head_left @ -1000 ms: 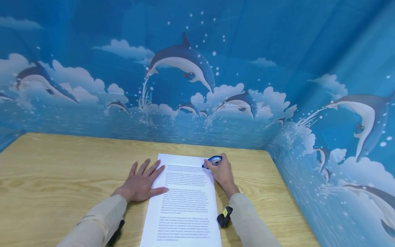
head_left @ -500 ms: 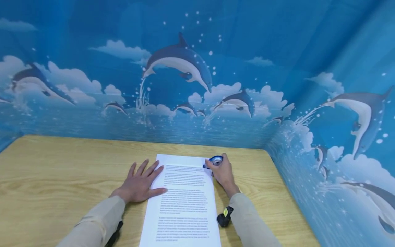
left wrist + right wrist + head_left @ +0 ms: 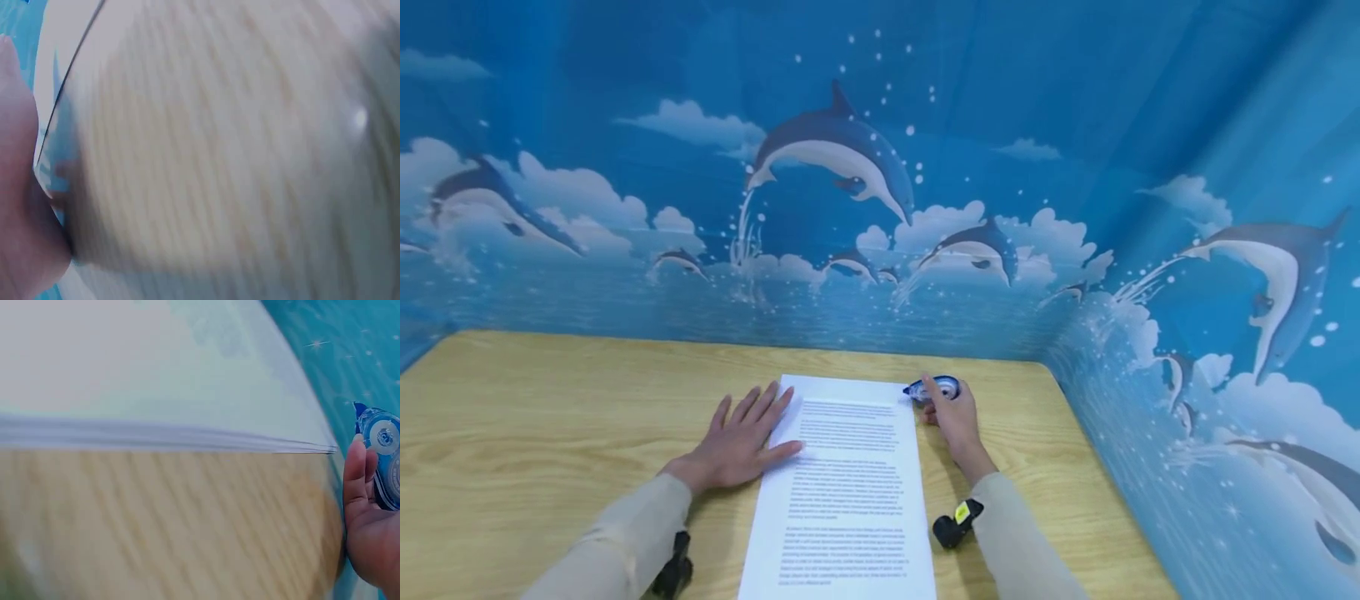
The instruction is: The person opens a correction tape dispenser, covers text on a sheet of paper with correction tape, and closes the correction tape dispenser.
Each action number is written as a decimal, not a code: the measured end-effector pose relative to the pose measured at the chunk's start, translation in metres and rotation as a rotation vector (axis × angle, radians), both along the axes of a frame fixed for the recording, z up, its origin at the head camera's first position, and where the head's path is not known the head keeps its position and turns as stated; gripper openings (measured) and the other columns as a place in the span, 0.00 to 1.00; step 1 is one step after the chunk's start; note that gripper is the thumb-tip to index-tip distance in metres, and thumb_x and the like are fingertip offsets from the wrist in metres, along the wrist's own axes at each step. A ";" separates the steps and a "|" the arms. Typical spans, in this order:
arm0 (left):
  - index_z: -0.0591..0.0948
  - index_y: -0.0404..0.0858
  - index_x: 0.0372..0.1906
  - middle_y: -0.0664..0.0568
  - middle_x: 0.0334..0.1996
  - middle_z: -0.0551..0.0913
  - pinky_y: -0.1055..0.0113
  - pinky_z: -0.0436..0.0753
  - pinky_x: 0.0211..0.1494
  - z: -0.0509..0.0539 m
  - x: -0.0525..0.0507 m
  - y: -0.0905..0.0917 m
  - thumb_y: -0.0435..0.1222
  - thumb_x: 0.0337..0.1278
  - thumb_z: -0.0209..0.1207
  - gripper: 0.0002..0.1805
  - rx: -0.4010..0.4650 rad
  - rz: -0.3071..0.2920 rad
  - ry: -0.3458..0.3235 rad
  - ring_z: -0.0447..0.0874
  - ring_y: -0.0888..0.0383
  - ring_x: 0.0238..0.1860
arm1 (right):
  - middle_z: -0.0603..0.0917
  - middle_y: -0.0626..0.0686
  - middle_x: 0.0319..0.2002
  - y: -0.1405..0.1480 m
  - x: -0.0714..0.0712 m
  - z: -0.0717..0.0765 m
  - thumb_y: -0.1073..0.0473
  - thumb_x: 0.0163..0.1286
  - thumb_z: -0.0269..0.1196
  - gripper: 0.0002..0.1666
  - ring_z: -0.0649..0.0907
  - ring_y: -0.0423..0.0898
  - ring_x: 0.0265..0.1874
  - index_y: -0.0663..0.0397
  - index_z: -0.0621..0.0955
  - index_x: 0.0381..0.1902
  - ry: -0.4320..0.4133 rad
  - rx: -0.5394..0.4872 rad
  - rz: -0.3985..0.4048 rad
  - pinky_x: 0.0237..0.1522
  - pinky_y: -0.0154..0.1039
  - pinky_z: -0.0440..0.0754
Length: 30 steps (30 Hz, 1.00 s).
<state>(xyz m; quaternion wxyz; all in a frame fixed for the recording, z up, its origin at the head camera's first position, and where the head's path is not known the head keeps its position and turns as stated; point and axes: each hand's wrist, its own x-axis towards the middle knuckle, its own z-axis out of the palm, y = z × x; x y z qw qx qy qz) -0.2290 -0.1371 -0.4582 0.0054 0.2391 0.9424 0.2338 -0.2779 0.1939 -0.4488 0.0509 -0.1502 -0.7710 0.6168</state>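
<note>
Right fingers [image 3: 355,470] pinch a blue correction tape [image 3: 383,439], long axis crosswise, pointing leftward; left fingers [image 3: 778,406] lie spread.

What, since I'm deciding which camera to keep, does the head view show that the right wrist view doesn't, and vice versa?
Only the head view shows the left hand, lying over the left edge of the paper, and the printed dolphins. Only the right wrist view shows the layered side edge of the paper. Both show the right hand holding the blue tape dispenser, plus paper, wooden table and blue backdrop.
</note>
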 end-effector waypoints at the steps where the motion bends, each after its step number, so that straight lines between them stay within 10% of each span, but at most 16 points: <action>1: 0.50 0.43 0.76 0.40 0.74 0.46 0.34 0.36 0.66 0.002 0.001 0.000 0.65 0.61 0.45 0.47 0.006 0.010 -0.002 0.42 0.36 0.72 | 0.80 0.57 0.29 0.001 0.002 0.002 0.39 0.66 0.61 0.40 0.80 0.44 0.19 0.60 0.66 0.63 0.002 -0.050 -0.007 0.24 0.36 0.82; 6: 0.55 0.44 0.75 0.40 0.74 0.50 0.35 0.39 0.67 0.017 0.006 0.000 0.66 0.60 0.45 0.46 0.000 0.003 0.032 0.46 0.37 0.71 | 0.78 0.56 0.29 -0.001 0.013 0.011 0.43 0.71 0.54 0.25 0.77 0.44 0.21 0.59 0.70 0.51 0.030 -0.197 0.027 0.24 0.36 0.81; 18: 0.67 0.41 0.69 0.45 0.64 0.71 0.42 0.67 0.62 0.058 0.010 0.009 0.62 0.60 0.52 0.40 -0.054 -0.089 0.028 0.68 0.43 0.64 | 0.74 0.54 0.22 -0.025 0.048 0.032 0.49 0.71 0.58 0.18 0.74 0.43 0.19 0.60 0.71 0.37 0.171 -0.158 0.100 0.21 0.36 0.78; 30: 0.76 0.35 0.60 0.48 0.48 0.81 0.55 0.79 0.50 0.048 0.023 0.053 0.56 0.53 0.64 0.36 0.384 -0.111 -0.181 0.80 0.52 0.47 | 0.75 0.50 0.19 -0.059 0.089 0.047 0.55 0.67 0.63 0.15 0.74 0.40 0.15 0.60 0.71 0.34 0.160 -0.154 0.156 0.15 0.30 0.73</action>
